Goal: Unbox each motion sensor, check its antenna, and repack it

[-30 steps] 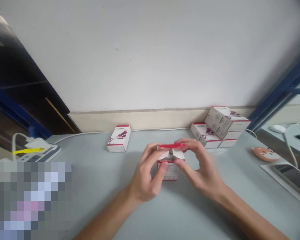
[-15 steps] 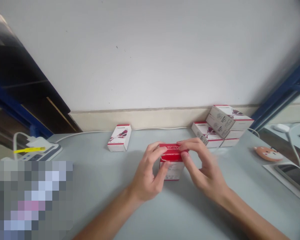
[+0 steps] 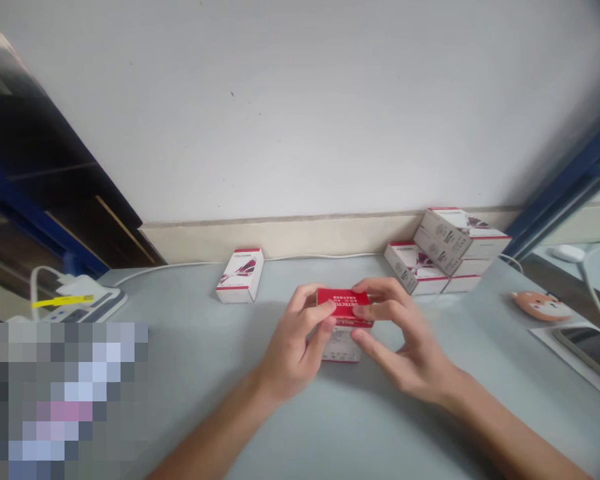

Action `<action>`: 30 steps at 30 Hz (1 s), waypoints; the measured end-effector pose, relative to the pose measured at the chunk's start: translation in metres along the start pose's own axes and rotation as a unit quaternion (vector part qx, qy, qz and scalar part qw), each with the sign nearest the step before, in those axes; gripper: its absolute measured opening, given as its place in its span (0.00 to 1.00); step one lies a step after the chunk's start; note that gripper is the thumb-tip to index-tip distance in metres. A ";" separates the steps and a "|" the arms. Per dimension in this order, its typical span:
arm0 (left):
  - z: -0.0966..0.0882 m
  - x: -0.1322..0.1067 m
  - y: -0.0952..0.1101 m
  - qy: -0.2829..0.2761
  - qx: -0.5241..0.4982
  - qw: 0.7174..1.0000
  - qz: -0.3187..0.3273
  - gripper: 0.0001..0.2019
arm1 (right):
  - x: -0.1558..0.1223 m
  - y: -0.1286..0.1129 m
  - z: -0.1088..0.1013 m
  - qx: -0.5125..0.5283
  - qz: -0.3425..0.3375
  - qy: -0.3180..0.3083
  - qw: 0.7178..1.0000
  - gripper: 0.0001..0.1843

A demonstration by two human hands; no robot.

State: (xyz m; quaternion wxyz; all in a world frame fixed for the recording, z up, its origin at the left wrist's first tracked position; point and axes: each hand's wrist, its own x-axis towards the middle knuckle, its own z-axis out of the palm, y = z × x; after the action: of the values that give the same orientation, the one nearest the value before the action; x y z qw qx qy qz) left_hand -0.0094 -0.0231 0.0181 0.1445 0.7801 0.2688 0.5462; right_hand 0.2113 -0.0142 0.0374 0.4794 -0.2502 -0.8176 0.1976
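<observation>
A small white box with red trim (image 3: 343,347) stands on the grey table (image 3: 180,333) between my hands. Its red top flap (image 3: 343,305) lies closed over the opening and carries printed white lettering. My left hand (image 3: 293,343) grips the box's left side, with the fingertips on the red flap. My right hand (image 3: 397,337) holds the right side, its fingers pressing on the flap's right edge. My fingers hide the box's upper corners.
Another white-and-red box (image 3: 240,276) stands by the wall, with a stack of similar boxes (image 3: 443,252) to the right. A cable runs along the wall. A fox-shaped pad (image 3: 541,307) and a phone or tablet (image 3: 590,353) lie at right; a white device (image 3: 77,307) sits at left.
The red flap, raised a second ago above white inner flaps, has folded down flat over the box top. The white inner flaps are now covered. My fingers have shifted onto the flap.
</observation>
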 end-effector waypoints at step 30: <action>-0.093 0.004 -0.069 0.061 0.426 0.821 -0.375 0.20 | 0.084 0.055 0.163 -0.256 -0.045 -0.077 0.962 0.18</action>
State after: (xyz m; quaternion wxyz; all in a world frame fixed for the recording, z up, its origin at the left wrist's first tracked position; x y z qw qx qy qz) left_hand -0.1132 0.0296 0.0190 -0.0258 0.5680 0.7547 0.3273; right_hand 0.0446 0.0661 -0.0115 0.3429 -0.3118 -0.8859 -0.0214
